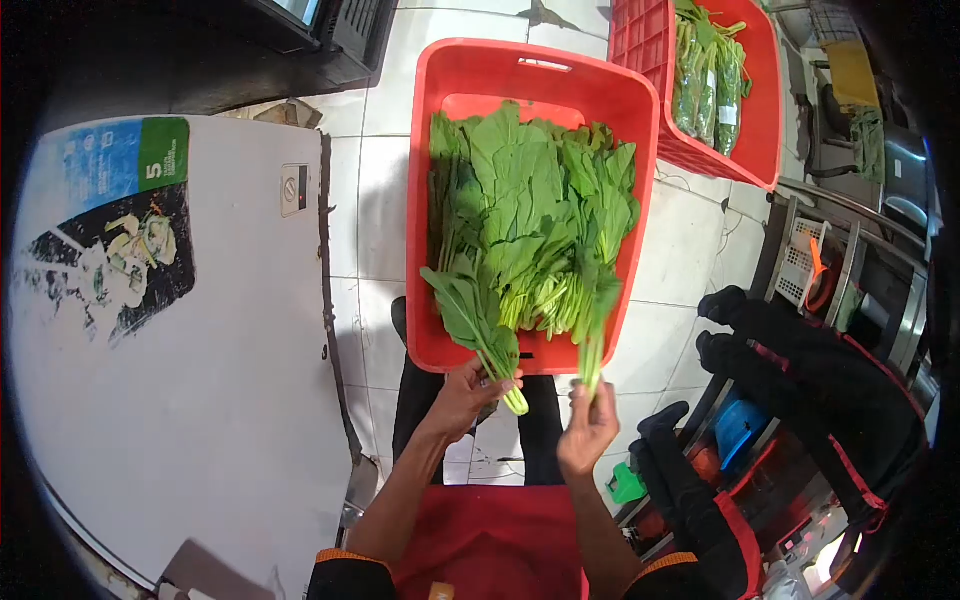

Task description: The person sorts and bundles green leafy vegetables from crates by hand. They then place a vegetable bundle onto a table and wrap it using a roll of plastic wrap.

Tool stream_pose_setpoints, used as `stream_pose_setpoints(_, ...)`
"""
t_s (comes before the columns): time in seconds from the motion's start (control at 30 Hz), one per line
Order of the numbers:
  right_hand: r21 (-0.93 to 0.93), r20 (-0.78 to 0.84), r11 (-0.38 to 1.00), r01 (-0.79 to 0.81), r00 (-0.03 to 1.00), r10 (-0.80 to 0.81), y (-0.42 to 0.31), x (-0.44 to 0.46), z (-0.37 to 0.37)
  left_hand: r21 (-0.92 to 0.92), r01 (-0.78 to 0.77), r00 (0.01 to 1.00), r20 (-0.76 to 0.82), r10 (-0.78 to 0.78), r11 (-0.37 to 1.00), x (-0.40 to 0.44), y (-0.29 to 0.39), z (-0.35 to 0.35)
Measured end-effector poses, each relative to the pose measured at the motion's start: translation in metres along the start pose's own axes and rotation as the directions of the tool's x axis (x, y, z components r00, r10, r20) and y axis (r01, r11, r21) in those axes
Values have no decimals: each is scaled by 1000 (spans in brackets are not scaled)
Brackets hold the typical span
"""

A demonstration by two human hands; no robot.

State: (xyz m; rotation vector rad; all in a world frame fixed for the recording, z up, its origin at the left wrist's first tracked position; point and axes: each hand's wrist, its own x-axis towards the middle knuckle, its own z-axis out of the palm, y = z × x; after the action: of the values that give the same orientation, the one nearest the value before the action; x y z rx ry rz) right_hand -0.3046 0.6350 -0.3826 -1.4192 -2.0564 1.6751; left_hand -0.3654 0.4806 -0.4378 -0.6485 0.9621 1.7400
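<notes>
Leafy greens (pixel 520 200) fill much of a red crate (pixel 420 200) in front of me. At the crate's near edge, my left hand (pixel 465 400) is closed round the pale stems of a leafy bunch (pixel 470 308), whose leaves point up and left over the crate. My right hand (pixel 590 428) pinches the stem ends of another bunch (pixel 594 335) at the near right corner. That bunch is slightly blurred, and its leaves reach over the greens in the crate.
A white appliance top (pixel 240 350) stands at the left. Upper right, a second red crate (pixel 755 90) holds wrapped greens (pixel 708 85). Dark cloth items with red trim (pixel 830 370) and a metal rack (pixel 850 240) are at the right, near a green object (pixel 627 484).
</notes>
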Motion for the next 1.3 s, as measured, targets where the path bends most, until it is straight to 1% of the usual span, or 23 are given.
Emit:
stream_pose_setpoints(0.07,-322,249,908,267,949,-191,-14,-10,-1,10,-4,999,47,4,1000,-14,9,19)
stream_pose_setpoints(0.13,-400,356,836,376,904,-236,-26,-25,6,70,-40,999,25,39,997,-29,10,33)
stream_pose_setpoints(0.23,-291,363,886,360,899,-246,-68,-52,7,-18,-110,989,99,111,994,-58,22,49)
stream_pose_setpoints(0.33,-307,383,737,602,787,-483,-105,-71,-4,-62,-254,948,184,261,965,-82,25,62)
stream_pose_setpoints(0.37,-301,370,730,614,781,-503,-130,-81,-3,-148,-211,971,84,225,966,-109,55,83)
stream_pose_setpoints(0.4,-290,385,699,654,748,-540,-148,-91,-7,-382,-284,949,19,315,880,-126,69,101)
stream_pose_setpoints(0.43,-235,401,634,737,668,-627,-154,-95,-13,-374,-308,918,125,377,875,-129,79,103)
stream_pose_setpoints(0.47,-167,443,556,815,565,-696,-176,-102,-16,-602,-232,898,170,406,764,-163,108,117)
stream_pose_setpoints(0.53,-69,454,490,869,465,-760,-230,-132,-14,-528,-315,881,148,450,789,-199,131,126)
stream_pose_setpoints(0.6,89,373,313,945,260,-890,-292,-161,-3,-544,-546,700,123,704,638,-278,182,145)
stream_pose_setpoints(0.67,207,283,238,949,175,-943,-321,-179,20,-349,-792,495,115,861,501,-351,223,146)
stream_pose_setpoints(0.7,300,203,200,933,142,-969,-341,-193,35,-325,-838,427,108,898,438,-383,244,142)
stream_pose_setpoints(0.8,465,175,135,875,59,-983,-426,-226,99,-232,-943,225,82,971,239,-447,316,123)
stream_pose_setpoints(0.87,597,172,163,785,73,-982,-464,-251,154,-142,-975,185,-116,976,168,-459,354,88)
stream_pose_setpoints(0.9,625,210,205,753,90,-974,-473,-256,184,-92,-994,88,-337,937,61,-458,361,70)
stream_pose_setpoints(0.93,618,225,183,765,50,-973,-477,-256,215,-24,-999,-13,-540,842,-31,-458,366,56)
stream_pose_setpoints(1.0,607,346,168,777,-67,-936,-477,-251,263,36,-999,-49,-815,578,-34,-452,348,45)
stream_pose_setpoints(1.03,561,418,152,814,-120,-901,-469,-242,283,35,-999,-44,-810,584,-27,-439,334,41)
stream_pose_setpoints(1.07,551,420,165,818,-100,-902,-464,-236,288,102,-995,-84,-769,633,-9,-421,314,35)
stream_pose_setpoints(1.13,481,421,-28,876,-259,-869,-456,-227,287,187,-982,-126,-686,717,6,-396,285,40)
stream_pose_setpoints(1.2,451,363,-45,891,-229,-903,-447,-209,257,247,-967,-107,-614,782,62,-378,261,57)
stream_pose_setpoints(1.27,395,349,179,901,33,-937,-428,-182,204,258,-965,-113,-533,838,34,-356,241,72)
stream_pose_setpoints(1.3,286,336,288,914,185,-923,-403,-155,175,406,-898,-55,-485,873,169,-348,226,81)
